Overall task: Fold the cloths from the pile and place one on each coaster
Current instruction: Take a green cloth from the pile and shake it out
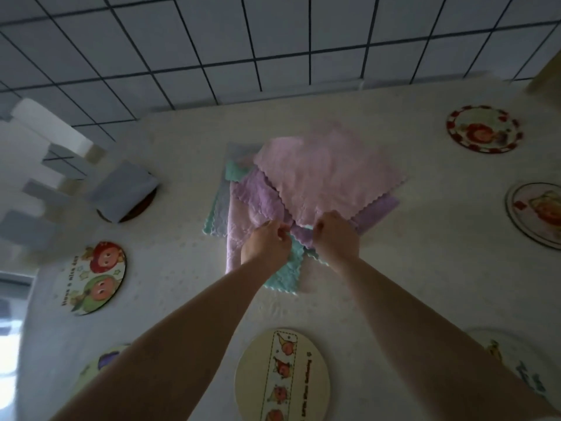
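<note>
Both bare forearms reach forward from the lower edge of the view and converge over the middle of the desk (425,268), hands close together but apart. The left hand (267,243) has its fingers curled, pinching the near corner region of the cloths; the right hand (335,235) is likewise curled, pinching a scalloped edge where the pink cloth (328,174) meets a purple cloth (258,196). Exactly which layer each hand grips cannot be told. Beneath and between the wrists lies a mint-green cloth (287,271), part of the same pile (243,177), which sits near the desk's centre with the pink cloth uppermost and raised slightly at its far, blurred side. Round coasters ring the pile, well apart from it: one with two cartoon faces (97,278) at left, a cream one with a printed strip (282,375) nearest the person between the forearms, one partly hidden by the left forearm (103,360), a red-bordered one (482,129) at far right, another at the right edge (537,214), and one at lower right (513,357) partly behind the right forearm. At far left, a folded grey cloth (121,192) rests on a dark coaster (142,208). A tiled wall (273,41) rises behind the desk.
</note>
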